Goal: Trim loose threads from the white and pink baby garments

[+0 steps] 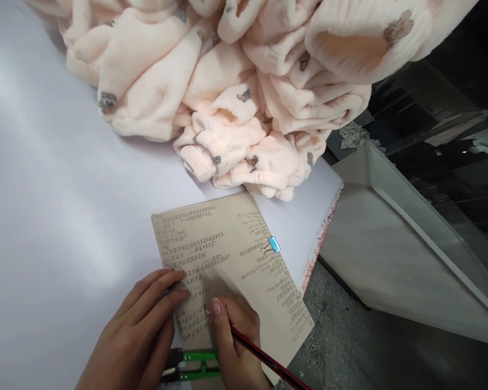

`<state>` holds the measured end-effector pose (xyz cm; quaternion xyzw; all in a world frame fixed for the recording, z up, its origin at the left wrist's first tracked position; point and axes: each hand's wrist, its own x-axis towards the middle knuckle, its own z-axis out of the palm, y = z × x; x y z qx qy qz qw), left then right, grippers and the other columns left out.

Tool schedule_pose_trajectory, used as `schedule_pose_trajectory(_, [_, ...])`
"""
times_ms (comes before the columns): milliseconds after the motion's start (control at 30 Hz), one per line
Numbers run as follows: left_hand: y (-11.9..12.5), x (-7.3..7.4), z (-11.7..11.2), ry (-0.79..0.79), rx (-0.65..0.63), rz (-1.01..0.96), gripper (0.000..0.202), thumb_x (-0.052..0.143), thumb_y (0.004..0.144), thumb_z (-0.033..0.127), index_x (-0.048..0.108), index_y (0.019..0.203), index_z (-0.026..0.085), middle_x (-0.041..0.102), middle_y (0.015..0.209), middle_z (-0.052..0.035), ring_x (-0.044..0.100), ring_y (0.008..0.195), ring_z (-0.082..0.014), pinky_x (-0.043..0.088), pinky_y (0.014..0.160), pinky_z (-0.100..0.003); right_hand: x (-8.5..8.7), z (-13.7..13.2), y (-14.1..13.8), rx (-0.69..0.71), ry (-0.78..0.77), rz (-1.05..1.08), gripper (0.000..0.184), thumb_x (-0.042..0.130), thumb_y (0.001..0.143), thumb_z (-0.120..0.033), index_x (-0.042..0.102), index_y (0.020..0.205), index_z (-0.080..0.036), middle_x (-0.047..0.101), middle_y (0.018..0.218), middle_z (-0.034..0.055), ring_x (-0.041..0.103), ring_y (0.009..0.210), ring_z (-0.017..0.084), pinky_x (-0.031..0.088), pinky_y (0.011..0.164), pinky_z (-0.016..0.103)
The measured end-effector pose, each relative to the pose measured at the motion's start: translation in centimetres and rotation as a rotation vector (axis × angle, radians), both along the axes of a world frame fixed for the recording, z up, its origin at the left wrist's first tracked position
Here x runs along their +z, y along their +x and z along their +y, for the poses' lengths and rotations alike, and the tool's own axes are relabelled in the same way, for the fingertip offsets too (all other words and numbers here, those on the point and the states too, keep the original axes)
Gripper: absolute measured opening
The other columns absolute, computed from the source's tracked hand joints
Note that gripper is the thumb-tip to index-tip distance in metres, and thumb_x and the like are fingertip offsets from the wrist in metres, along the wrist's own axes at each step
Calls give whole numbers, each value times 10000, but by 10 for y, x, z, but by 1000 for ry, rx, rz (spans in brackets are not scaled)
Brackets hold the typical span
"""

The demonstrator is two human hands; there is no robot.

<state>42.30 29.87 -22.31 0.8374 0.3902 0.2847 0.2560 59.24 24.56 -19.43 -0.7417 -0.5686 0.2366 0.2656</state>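
A tan sheet of card (228,227) covered in handwritten tally marks lies on the white table. Pinched in my right hand (238,338) is a dark red and black pencil (268,362), its tip touching the card among the lower left rows. My left hand (140,330) rests at the card's left edge with fingers stretched out, the fingertips on the card. A blue binder clip (275,244) grips the right edge of the card. Green thread snips (201,364) lie across the card's lower part, partly hidden behind both hands.
Soft pale peach plush fabric (228,108) with small printed animals is heaped along the far side of the white table (65,189). Beyond the table's right edge stands a large pale bin (410,254) on the grey floor (337,325).
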Motion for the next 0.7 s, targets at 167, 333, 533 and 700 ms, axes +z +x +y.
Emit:
schedule_pose_trajectory(167, [1, 2, 0, 15, 1, -3, 285, 413, 875, 139, 528, 1117, 235, 466, 1318, -32, 378, 1255, -201, 464, 957, -328, 1, 0, -1, -1, -13, -42, 412, 361, 975, -348, 452, 606, -189, 491, 608, 26, 489, 605, 168, 342, 558, 280])
schedule_pose_trajectory(333, [1, 3, 1, 6, -6, -6, 279, 423, 872, 144, 526, 1113, 237, 458, 1316, -25, 372, 1256, -191, 452, 963, -307, 2, 1, -2, -33, -5, -64, 415, 357, 975, -355, 475, 612, -194, 503, 610, 27, 502, 612, 172, 352, 549, 277])
schedule_pose_trajectory(533, [0, 2, 1, 13, -7, -1, 278, 425, 874, 142, 531, 1116, 231, 458, 1324, -30, 374, 1260, -193, 453, 967, -311, 1, 1, -4, -65, 18, -46, 417, 371, 971, -359, 501, 613, -190, 514, 610, 30, 510, 622, 170, 350, 541, 266])
schedule_pose_trajectory(700, [1, 1, 2, 0, -5, 0, 283, 426, 872, 155, 528, 1121, 240, 471, 1316, -41, 387, 1248, -215, 493, 932, -350, -4, -3, 1, -167, 113, 169, 382, 380, 970, -363, 477, 640, -197, 476, 599, -6, 474, 576, 138, 350, 543, 250])
